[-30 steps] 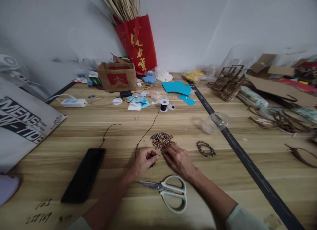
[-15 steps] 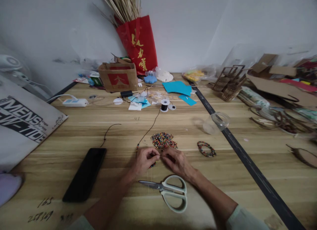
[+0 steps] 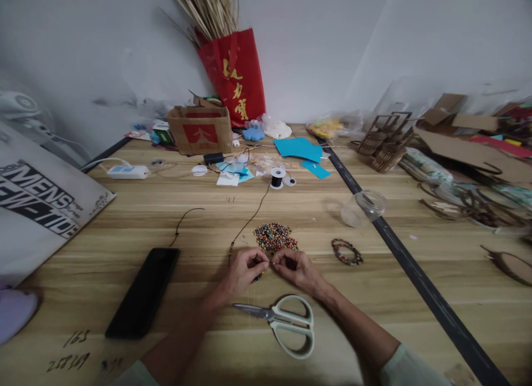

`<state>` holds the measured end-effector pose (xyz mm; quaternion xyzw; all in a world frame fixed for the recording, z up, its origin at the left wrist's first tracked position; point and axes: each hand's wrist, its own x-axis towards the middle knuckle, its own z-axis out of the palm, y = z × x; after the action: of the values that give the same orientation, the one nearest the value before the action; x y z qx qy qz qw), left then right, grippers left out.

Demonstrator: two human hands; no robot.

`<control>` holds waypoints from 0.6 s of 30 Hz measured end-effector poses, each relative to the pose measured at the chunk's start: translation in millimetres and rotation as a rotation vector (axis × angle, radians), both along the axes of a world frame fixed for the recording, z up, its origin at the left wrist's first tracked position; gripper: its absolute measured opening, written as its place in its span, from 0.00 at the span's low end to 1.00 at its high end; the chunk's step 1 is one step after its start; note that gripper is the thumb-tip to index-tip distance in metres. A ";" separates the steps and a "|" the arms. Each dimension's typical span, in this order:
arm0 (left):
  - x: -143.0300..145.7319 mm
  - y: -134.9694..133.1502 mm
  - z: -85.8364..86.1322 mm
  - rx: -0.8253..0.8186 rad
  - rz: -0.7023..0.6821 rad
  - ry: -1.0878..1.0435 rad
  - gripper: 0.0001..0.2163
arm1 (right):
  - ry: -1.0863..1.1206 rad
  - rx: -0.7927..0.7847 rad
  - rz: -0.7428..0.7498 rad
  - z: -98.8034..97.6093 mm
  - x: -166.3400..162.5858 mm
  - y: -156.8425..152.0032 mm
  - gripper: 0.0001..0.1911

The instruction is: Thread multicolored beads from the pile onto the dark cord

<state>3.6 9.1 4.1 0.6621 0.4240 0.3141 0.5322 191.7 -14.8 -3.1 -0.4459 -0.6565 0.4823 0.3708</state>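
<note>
My left hand [image 3: 243, 268] is closed in a pinch on a black beaded cord [image 3: 257, 277], whose colourful beads show below its fingers. On that hand's far side, a few more beads [image 3: 231, 246] sit on the cord running back to a spool [image 3: 276, 179] of black cord. My right hand [image 3: 296, 268] pinches too, its fingertips almost meeting the left ones; a tiny speck there is too small to name. Just beyond both hands lies a pile of loose multicoloured beads [image 3: 276, 236]. Scissors [image 3: 270, 314] with pale green handles lie slightly open nearer me.
A coiled beaded strand [image 3: 347, 252] lies to the right, a black phone [image 3: 143, 293] to the left. Farther back are a clear round container [image 3: 369, 203], blue sheets [image 3: 297, 148], a cardboard box [image 3: 199, 130] and a red bag [image 3: 236, 76]. Woven baskets [image 3: 384, 145] stand back right.
My right fingers have shifted slightly and curled more at the tips. The left hand keeps its pinch in nearly the same place. The things on the table stay put.
</note>
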 end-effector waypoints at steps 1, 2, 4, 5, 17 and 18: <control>-0.2 -0.1 0.5 0.002 -0.002 0.002 0.06 | 0.008 -0.006 -0.002 0.3 -0.1 0.0 0.09; -0.3 -0.1 0.6 0.005 -0.002 0.004 0.06 | 0.015 -0.009 -0.003 0.5 -0.1 0.0 0.10; -0.3 0.0 0.2 0.010 0.001 0.007 0.06 | 0.024 -0.005 -0.002 0.5 -0.1 0.1 0.10; -0.3 0.0 -0.2 0.013 0.002 0.009 0.06 | 0.026 0.001 -0.001 0.4 0.0 0.2 0.11; -0.7 -0.6 -5.0 0.036 0.002 -0.001 0.06 | 0.063 -0.022 -0.001 -0.3 0.6 0.7 0.11; -0.7 -0.6 -5.2 0.042 0.000 0.000 0.06 | 0.068 -0.027 -0.002 -0.4 0.7 0.8 0.11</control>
<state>2.8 8.6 -1.1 0.6731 0.4172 0.3227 0.5183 192.4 -14.0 -3.5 -0.4348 -0.6366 0.5056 0.3873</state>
